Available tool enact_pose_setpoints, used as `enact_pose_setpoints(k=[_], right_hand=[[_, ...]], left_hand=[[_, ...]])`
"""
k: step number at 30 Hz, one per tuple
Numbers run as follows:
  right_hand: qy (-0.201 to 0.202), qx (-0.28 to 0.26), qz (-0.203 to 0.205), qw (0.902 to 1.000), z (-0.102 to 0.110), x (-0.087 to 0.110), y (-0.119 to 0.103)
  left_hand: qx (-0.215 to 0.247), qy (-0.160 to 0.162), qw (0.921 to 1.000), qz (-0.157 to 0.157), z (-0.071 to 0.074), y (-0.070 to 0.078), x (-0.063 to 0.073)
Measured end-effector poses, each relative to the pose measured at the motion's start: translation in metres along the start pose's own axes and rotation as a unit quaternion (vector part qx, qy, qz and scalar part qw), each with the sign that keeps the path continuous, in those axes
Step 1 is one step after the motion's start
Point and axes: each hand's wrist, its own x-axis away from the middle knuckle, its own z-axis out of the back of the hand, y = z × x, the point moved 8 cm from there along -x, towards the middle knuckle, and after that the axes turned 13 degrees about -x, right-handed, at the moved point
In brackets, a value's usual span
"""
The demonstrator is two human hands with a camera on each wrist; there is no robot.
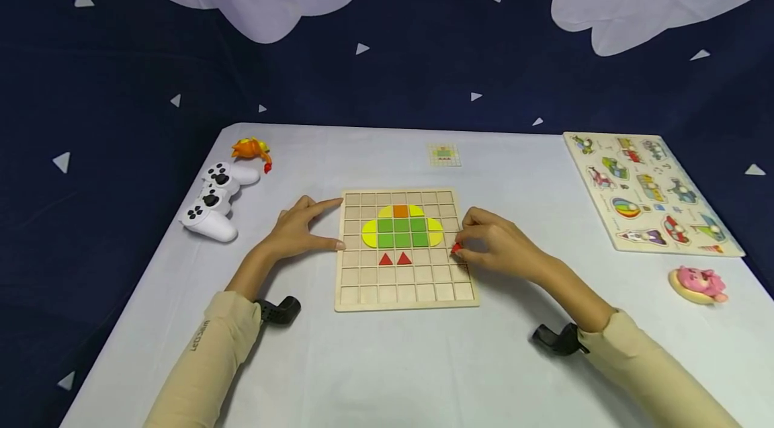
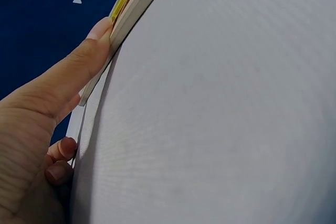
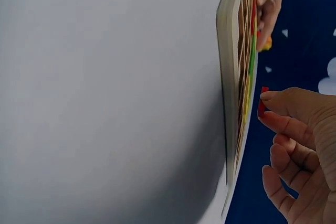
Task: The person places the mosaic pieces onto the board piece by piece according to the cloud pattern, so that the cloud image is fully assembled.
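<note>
A wooden grid board (image 1: 369,295) lies flat on the white table, carrying green squares (image 1: 402,232), yellow rounded pieces (image 1: 369,234), an orange square (image 1: 400,211) and two red triangles (image 1: 404,259). My left hand (image 1: 300,229) touches the board's left edge, thumb and index finger spread apart; in the left wrist view the thumb (image 2: 79,66) presses on the rim. Between thumb and index finger my right hand (image 1: 498,243) pinches a small red piece (image 3: 263,102) over the board's right edge. Its full shape is mostly covered by the fingers.
Behind the board lies a small pattern card (image 1: 444,154). A white game controller (image 1: 219,201) and an orange toy (image 1: 250,148) are at the left. On the right are a picture puzzle board (image 1: 653,193) and a pink toy (image 1: 698,284).
</note>
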Motion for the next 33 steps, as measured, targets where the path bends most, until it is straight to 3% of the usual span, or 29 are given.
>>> enact_pose_setpoints(k=[7, 16, 33], right_hand=[[-0.028, -0.036, 0.018, 0.9988, -0.017, -0.015, -0.017], [-0.038, -0.038, 0.048, 0.9974, -0.032, -0.025, -0.029], [-0.061, -0.051, 0.006, 0.9968, -0.043, -0.025, -0.027]], left_hand=[[0.002, -0.002, 1.0, 0.0, 0.0, 0.002, 0.001], [0.002, -0.003, 1.0, -0.001, 0.003, 0.002, 0.004], [0.004, -0.001, 1.0, -0.006, 0.0, 0.004, 0.003]])
